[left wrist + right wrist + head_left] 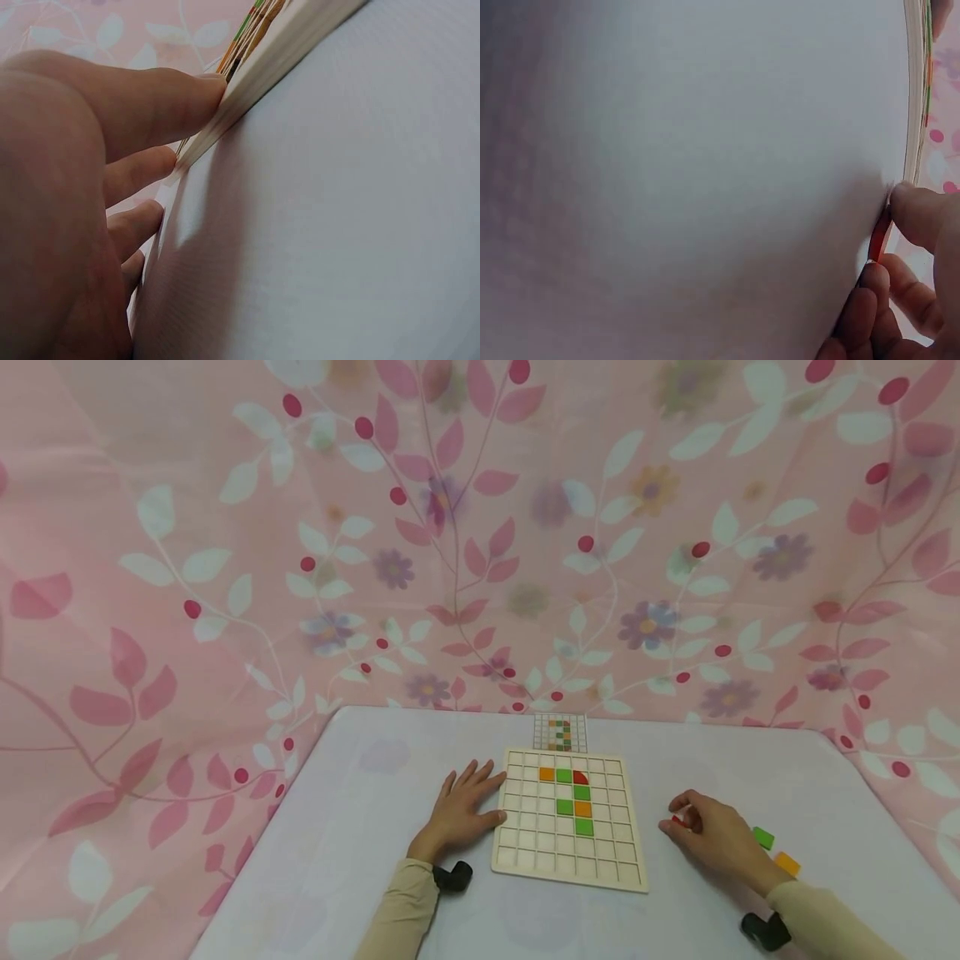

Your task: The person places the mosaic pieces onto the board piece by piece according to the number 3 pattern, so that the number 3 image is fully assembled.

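A pale wooden grid board point(529, 843) lies on the table with several green and orange squares and a red rounded piece point(580, 777) set in its cells. My left hand point(462, 810) rests at its left side, fingers spread, with the thumb and index fingertips touching the edge. To the right of the board, my right hand point(712, 837) pinches a small red piece point(879, 236) between thumb and fingers, low over the white cloth. Fingers cover most of that piece in the head view.
A loose green square point(762, 837) and an orange square point(787, 864) lie beside my right wrist. Behind the board is a small card point(559, 732) printed with a coloured grid pattern. A pink floral curtain point(480, 568) hangs along the back of the white-covered table point(390, 793).
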